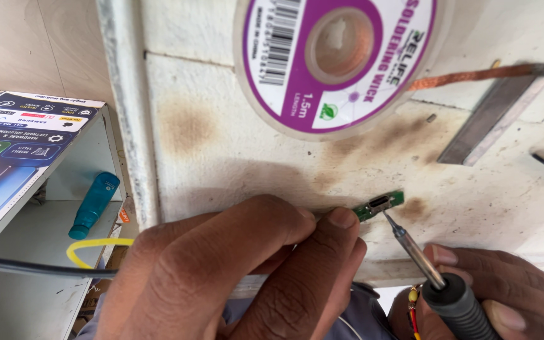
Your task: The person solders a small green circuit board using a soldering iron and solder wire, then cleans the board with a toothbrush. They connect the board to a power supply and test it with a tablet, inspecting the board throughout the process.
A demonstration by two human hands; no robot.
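Head view: my left hand (234,271) pinches a small green circuit board with a metal port (379,204) between thumb and forefinger, board flat on the stained white worktop (234,138). My right hand (505,296) is closed around a black-handled soldering iron (436,277), its tip touching the board's port. A round white-and-purple spool of copper braid (341,60) lies further back. A teal bottle (94,204) sits on a shelf at left.

Solder wick spool (338,60) was cut off by the top edge; soldering iron (439,283) handle ran off the bottom; right hand (505,296) was partly cropped.
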